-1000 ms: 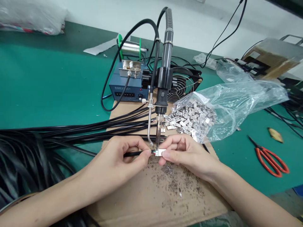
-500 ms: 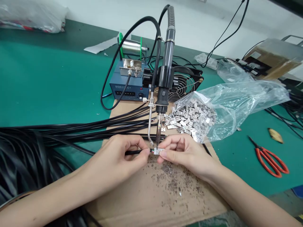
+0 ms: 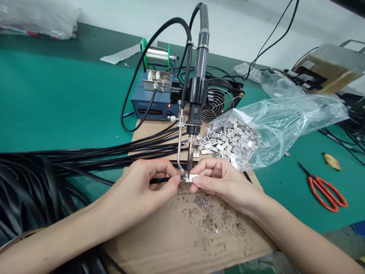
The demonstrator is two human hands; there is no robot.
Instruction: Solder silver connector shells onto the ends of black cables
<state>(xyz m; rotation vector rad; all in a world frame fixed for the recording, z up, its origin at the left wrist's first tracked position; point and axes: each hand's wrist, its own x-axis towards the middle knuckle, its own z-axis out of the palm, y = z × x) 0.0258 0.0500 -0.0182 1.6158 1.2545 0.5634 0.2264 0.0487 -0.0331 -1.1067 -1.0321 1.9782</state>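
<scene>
The left hand (image 3: 155, 182) pinched a thin black cable (image 3: 162, 179) between thumb and forefinger, close to its end. The right hand (image 3: 222, 180) pinched a small flat silver metal connector (image 3: 191, 178) between thumb and fingers, its left end meeting the end of the cable. Both hands were above a stained brown cardboard sheet (image 3: 159, 236), which lay on the green surface (image 3: 57, 102).

The tip of an upright black-and-grey soldering iron (image 3: 195, 114) came down onto or right over the connector's left end, and a bent thin metal tube (image 3: 179, 148) ended just beside that tip. Behind stood a blue box-shaped control unit (image 3: 142, 99) with an orange light lit, near a green-flanged spool of silver wire (image 3: 156, 55) and a round black fan with a wire grille (image 3: 218, 102).

A pile of small silver connectors (image 3: 225, 140) lay partly inside a clear plastic bag (image 3: 285, 121). Red-handled scissors (image 3: 325, 188) lay on the right, and a large bundle of black cables (image 3: 31, 190) lay on the left.
</scene>
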